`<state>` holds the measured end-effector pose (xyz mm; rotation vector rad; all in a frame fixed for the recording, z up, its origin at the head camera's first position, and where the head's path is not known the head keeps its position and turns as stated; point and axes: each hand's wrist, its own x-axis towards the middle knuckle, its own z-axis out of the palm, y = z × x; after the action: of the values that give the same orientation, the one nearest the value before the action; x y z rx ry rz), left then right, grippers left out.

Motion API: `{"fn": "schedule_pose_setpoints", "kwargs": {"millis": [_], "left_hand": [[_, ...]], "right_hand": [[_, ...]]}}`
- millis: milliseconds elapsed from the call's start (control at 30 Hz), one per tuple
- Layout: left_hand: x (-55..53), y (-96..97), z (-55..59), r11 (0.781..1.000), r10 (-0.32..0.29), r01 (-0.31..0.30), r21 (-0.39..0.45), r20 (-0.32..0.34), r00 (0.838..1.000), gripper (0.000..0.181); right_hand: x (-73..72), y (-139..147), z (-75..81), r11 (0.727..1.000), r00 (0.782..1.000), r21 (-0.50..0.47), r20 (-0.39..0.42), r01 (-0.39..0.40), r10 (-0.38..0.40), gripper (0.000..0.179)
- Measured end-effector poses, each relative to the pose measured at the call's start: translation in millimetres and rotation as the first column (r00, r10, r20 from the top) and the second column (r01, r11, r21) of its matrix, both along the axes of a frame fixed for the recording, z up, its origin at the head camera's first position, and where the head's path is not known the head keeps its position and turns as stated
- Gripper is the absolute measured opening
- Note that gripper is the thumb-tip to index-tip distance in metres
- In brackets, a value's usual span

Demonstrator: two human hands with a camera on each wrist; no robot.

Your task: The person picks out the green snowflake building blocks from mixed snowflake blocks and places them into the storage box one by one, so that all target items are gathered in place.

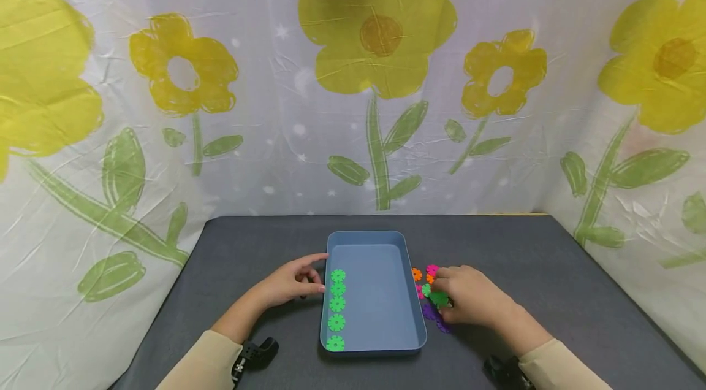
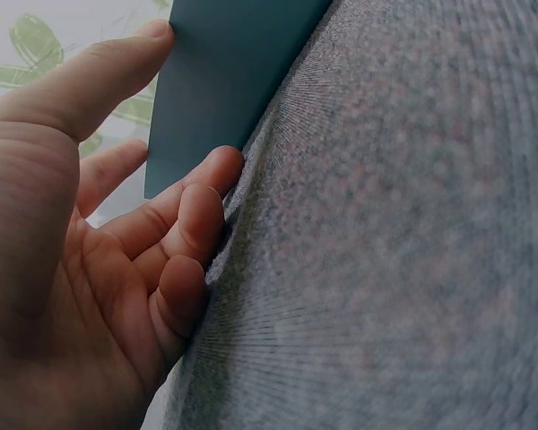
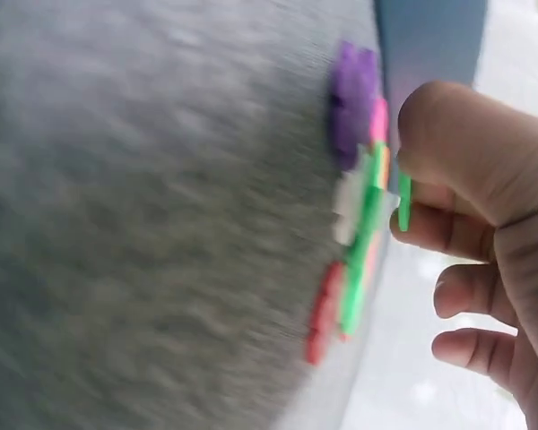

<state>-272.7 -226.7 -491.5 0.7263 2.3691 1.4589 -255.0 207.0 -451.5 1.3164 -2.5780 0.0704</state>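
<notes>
A blue-grey tray [image 1: 380, 298] lies on the table, with a column of several green flower-shaped discs [image 1: 337, 304] along its left side. My left hand [image 1: 292, 281] rests beside the tray's left wall, thumb and index fingertip at it, the other fingers loosely bent on the table. To the right of the tray, my right hand [image 1: 469, 295] is over a loose pile of discs. Between its thumb and finger it pinches a thin green disc [image 3: 404, 202], seen edge-on in the right wrist view. Below it in the pile lie purple [image 3: 351, 107], red [image 3: 323, 313] and green discs.
Orange [image 1: 417, 274] and pink discs [image 1: 432, 269] lie near the tray's right wall. The dark grey tabletop [image 1: 265, 243] ends at a cloth backdrop [image 1: 265, 151] printed with yellow flowers. Black straps [image 1: 256, 353] are at the wrists.
</notes>
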Motion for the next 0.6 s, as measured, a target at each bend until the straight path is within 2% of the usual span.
{"fn": "schedule_pose_setpoints", "kwargs": {"millis": [167, 367, 600], "left_hand": [[-1.3, -1.5, -0.4, 1.000, 0.005, -0.005, -0.013, -0.002, 1.000, 0.076], [-2.7, -2.3, -2.2, 1.000, 0.005, -0.005, -0.010, 0.008, 1.000, 0.077], [-1.4, -1.0, -1.5, 1.000, -0.008, 0.008, 0.000, -0.004, 1.000, 0.076]], "right_hand": [[-2.5, 1, 17.5, 0.999, 0.999, -0.053, -0.042, -0.006, 0.004, 0.022], [-3.2, -4, 38.2, 0.996, 0.999, -0.082, -0.032, 0.030, -0.032, 0.020], [6.0, -23, 57.5, 0.980, 1.000, -0.198, -0.016, 0.007, -0.010, 0.020]]}}
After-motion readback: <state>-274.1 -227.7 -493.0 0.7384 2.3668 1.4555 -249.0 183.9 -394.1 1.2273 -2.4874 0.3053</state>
